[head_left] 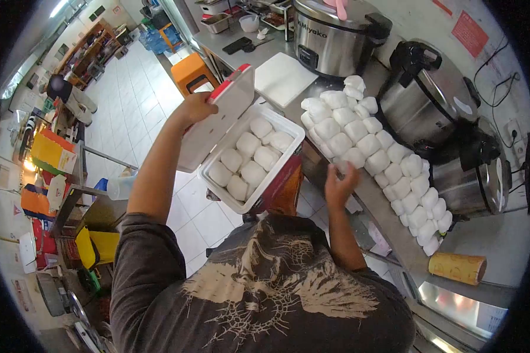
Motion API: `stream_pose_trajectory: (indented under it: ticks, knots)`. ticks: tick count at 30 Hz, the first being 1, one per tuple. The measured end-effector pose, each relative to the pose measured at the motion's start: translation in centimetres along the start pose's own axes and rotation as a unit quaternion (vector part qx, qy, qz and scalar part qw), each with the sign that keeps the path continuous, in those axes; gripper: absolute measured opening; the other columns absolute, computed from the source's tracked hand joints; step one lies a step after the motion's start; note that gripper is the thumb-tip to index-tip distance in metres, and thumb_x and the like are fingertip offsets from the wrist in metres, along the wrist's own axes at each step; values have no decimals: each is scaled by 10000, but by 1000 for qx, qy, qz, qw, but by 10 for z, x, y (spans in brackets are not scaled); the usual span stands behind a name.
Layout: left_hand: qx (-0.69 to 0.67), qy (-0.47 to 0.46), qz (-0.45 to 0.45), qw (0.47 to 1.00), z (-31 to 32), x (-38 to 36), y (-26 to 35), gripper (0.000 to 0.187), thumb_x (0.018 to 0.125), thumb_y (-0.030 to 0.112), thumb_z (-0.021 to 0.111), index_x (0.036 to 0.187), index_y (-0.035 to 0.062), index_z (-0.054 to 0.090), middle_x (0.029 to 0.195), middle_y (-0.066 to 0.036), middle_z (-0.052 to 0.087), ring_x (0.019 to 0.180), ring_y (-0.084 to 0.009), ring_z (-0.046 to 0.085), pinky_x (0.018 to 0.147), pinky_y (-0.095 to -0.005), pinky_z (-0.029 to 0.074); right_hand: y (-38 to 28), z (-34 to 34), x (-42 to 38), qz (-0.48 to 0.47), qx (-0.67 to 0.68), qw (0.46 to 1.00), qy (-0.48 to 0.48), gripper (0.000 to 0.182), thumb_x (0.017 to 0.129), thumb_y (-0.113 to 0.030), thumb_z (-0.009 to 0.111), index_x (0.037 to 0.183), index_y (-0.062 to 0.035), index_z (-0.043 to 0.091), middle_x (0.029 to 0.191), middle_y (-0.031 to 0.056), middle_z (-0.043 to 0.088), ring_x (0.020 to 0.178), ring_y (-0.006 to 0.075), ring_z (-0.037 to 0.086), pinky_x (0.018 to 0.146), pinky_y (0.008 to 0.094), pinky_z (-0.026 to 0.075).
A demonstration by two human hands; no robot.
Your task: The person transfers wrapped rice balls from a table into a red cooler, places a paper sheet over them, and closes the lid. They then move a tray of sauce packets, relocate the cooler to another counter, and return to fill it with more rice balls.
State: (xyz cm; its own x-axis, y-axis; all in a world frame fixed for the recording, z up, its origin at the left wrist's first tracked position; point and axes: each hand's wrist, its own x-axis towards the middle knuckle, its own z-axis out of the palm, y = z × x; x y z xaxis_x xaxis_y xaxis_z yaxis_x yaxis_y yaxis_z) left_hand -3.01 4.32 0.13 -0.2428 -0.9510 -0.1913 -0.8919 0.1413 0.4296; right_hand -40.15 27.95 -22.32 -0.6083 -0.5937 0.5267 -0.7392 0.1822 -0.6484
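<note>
My left hand [198, 109] is closed on the red-edged rim of the cooler box's white lid [218, 120], which is tilted up on the box's left side. White rounded packets [253, 173] lie close together inside the cooler box [202, 175], whose outer side is red. My right hand [342, 187] is at the left edge of a long pile of similar white packets [378, 162] on the metal counter. Its thumb and forefinger are apart, fingertips right at the nearest packets.
Large steel rice cookers [330, 44] line the wall behind the pile. A white board [285, 78] lies on the counter, and a yellow cylinder [457, 267] is at the pile's near end. An orange stool [193, 73] stands beyond the box. Another person [70, 97] is far left.
</note>
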Motion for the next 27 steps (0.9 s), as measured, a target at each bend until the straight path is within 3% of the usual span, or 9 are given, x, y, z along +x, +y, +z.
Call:
stream_pose_trajectory:
  ticks: [1, 4, 7, 10, 17, 20, 23, 27]
  knots:
    - [-4, 8, 7, 1000, -9, -2, -2, 572, 763, 322, 695, 1245, 17, 647, 1109, -236, 700, 1068, -340, 668, 951, -412, 501, 1, -6, 16, -37, -93, 989, 107, 611, 816, -380, 797, 1254, -11, 583, 1190, 258, 613, 1127, 406, 578, 984, 483, 452]
    - [-24, 21, 15, 999, -18, 3, -23, 522, 822, 289, 683, 1260, 8, 636, 1120, -203, 699, 1055, -319, 662, 954, -397, 491, 20, -13, 58, 127, -156, 979, -18, 788, 768, -503, 805, 1326, -18, 532, 1258, 288, 562, 1166, 452, 543, 1016, 499, 431]
    - [-82, -8, 3, 997, -30, 6, -25, 530, 851, 246, 661, 1329, 26, 601, 1164, -171, 681, 1076, -281, 635, 984, -388, 463, 25, -8, 78, 172, -155, 944, -235, 852, 745, -552, 797, 1348, -19, 519, 1294, 282, 552, 1185, 453, 538, 1022, 501, 438]
    - [-124, 9, 44, 991, -23, 27, -55, 558, 840, 292, 672, 1309, -4, 608, 1213, -198, 672, 1136, -311, 634, 1003, -401, 457, 21, 2, 73, 178, -174, 947, -204, 878, 727, -543, 809, 1358, -9, 512, 1284, 290, 569, 1198, 447, 540, 1030, 497, 442]
    - [-121, -10, 22, 992, -26, 52, -84, 549, 843, 297, 665, 1301, -3, 618, 1233, -220, 659, 1155, -339, 622, 1026, -407, 441, 16, 9, 75, 206, -152, 947, -193, 910, 706, -521, 832, 1376, -4, 498, 1293, 308, 568, 1218, 449, 538, 1035, 492, 443]
    - [-147, -24, -13, 989, -41, 30, -62, 556, 834, 298, 682, 1296, -6, 619, 1234, -221, 659, 1162, -342, 621, 1023, -404, 445, 32, 15, 76, 215, -124, 948, -200, 925, 698, -525, 842, 1371, 7, 496, 1291, 313, 571, 1225, 460, 530, 1037, 497, 438]
    - [-154, -32, 18, 987, -37, 37, -69, 537, 835, 296, 688, 1281, 3, 635, 1238, -220, 659, 1175, -345, 616, 1026, -412, 442, 36, 15, 72, 200, -122, 956, -179, 941, 690, -532, 849, 1362, 22, 493, 1276, 314, 582, 1220, 469, 529, 1034, 501, 437]
    - [-144, -105, 59, 982, -21, 11, -40, 748, 845, 324, 673, 1471, -2, 424, 1347, -242, 589, 1215, -348, 590, 1085, -413, 416, 9, 7, 63, 168, -207, 956, -121, 854, 721, -481, 847, 1318, 33, 517, 1223, 289, 605, 1169, 453, 552, 1005, 507, 444]
